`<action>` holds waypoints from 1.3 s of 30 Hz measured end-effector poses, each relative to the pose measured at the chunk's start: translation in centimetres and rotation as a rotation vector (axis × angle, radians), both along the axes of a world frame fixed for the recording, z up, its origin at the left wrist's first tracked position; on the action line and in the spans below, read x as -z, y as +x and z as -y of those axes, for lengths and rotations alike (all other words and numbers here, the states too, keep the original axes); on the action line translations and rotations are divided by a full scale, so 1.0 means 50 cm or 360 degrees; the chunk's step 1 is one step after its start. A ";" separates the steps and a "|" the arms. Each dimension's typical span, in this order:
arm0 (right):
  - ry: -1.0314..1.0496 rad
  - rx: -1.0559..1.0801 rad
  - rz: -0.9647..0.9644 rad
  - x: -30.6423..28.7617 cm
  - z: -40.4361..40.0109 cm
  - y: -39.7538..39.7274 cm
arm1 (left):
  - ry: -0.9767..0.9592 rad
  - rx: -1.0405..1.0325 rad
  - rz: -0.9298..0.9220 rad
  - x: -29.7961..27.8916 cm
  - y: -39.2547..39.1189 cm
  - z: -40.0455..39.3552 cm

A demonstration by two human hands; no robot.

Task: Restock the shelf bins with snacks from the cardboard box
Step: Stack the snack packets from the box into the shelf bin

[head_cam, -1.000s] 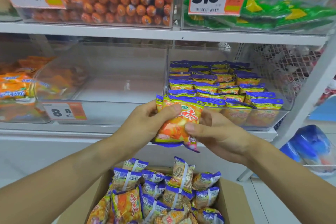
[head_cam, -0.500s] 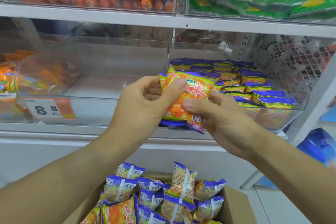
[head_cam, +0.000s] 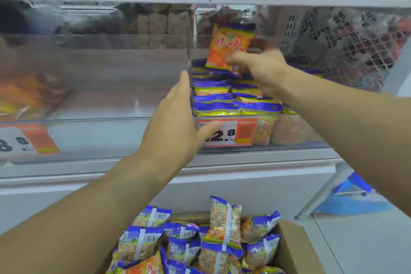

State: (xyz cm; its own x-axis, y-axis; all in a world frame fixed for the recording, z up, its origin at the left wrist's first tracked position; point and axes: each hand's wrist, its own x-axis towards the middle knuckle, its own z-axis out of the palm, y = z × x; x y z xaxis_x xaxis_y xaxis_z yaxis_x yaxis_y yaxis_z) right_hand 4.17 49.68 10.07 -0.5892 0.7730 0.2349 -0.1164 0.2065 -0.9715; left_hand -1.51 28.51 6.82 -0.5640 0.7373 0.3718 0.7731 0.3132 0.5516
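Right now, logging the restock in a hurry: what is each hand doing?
Left hand: open, fingers straight against the clear bin front corner, holding nothing.
Right hand: closed on an orange snack packet above the bin.

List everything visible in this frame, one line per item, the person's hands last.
held snack packet: one, orange and purple, above the stocked bin
stocked bin: one, clear, middle shelf, right; rows of purple-and-yellow packets
price tag: one, white and orange, on that bin's front
empty bin: one, clear, left of it
cardboard box: one, brown, below; many packets inside
left hand: fingers straight, against the bin's front corner
right hand: pinches the held packet
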 end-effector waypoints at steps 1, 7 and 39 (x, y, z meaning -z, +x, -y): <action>-0.0042 -0.0022 -0.0001 -0.001 -0.008 -0.018 | 0.0018 -0.0005 -0.0029 0.003 0.001 -0.002; -0.0201 -0.0247 0.0072 -0.001 -0.041 -0.099 | 0.0029 0.0040 0.0027 0.016 -0.003 -0.001; 0.0678 0.0255 0.1010 0.013 -0.051 -0.212 | 0.0046 0.0050 0.0034 0.028 -0.017 -0.013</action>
State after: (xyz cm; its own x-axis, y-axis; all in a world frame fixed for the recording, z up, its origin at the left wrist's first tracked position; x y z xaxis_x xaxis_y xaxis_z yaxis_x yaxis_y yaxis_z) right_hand -6.40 52.23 9.44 -0.5991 0.7788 0.1858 0.4977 0.5440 -0.6756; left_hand -2.35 29.14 5.40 -0.5489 0.7438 0.3815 0.7703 0.2729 0.5763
